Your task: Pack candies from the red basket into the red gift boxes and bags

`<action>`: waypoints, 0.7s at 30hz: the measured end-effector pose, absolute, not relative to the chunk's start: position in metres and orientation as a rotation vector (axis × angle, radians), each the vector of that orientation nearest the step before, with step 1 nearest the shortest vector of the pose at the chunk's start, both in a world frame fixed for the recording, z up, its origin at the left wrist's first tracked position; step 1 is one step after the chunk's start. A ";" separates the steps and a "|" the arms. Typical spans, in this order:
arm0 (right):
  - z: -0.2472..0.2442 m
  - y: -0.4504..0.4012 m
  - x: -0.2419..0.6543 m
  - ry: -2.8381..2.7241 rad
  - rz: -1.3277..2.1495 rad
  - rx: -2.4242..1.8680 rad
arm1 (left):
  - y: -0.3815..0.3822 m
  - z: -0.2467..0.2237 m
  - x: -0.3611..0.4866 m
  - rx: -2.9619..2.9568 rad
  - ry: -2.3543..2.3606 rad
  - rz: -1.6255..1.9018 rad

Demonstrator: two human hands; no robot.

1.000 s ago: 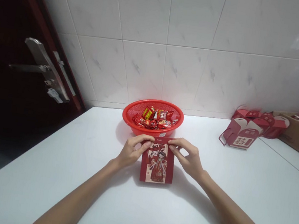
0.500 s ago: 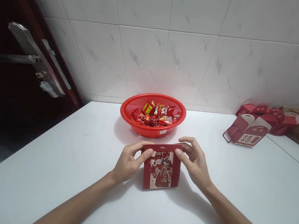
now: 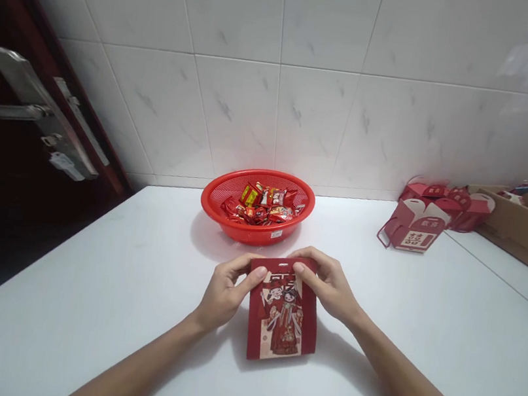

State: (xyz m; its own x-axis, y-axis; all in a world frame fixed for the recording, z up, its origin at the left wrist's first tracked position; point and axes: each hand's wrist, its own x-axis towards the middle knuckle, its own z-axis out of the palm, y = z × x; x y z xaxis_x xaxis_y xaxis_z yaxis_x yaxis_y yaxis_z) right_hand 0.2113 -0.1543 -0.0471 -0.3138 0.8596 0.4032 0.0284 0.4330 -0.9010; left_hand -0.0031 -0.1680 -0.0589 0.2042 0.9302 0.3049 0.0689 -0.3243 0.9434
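Observation:
Between my hands is a dark red paper gift box [image 3: 281,320], its printed front with two cartoon figures facing me. My left hand [image 3: 229,291] grips its upper left corner, thumb on the front and fingers behind. At the top right, my right hand [image 3: 327,285] pinches the edge near a small slot, thumb in front; the fingers behind are partly hidden. Just beyond the box stands a red plastic basket [image 3: 253,233] holding several wrapped snacks [image 3: 263,206], mostly in red packets.
Assembled red gift boxes [image 3: 417,227] stand at the right by the tiled wall [image 3: 304,125]. Beside them is a cardboard carton [image 3: 527,231] with things inside. A dark door with a metal handle [image 3: 13,113] is at the left of the white table [image 3: 134,271].
My right hand has moved in, its raised fingers now closing behind the box's top edge. The box's front tilts more toward my view. The camera has turned slightly right.

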 end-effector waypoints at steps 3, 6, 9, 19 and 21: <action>-0.044 -0.152 0.215 -1.708 1.030 -0.789 | -0.168 -0.060 -0.001 1.606 0.941 1.262; -0.041 -0.144 0.225 -1.618 0.989 -0.805 | -0.166 -0.059 -0.001 1.666 0.900 1.347; -0.039 -0.133 0.240 -1.467 0.847 -0.843 | -0.163 -0.057 -0.003 1.696 0.948 1.420; -0.038 -0.137 0.243 -1.559 0.825 -0.813 | -0.157 -0.059 -0.009 1.653 0.994 1.402; -0.040 -0.141 0.236 -1.575 0.816 -0.786 | -0.159 -0.060 -0.009 1.718 0.947 1.390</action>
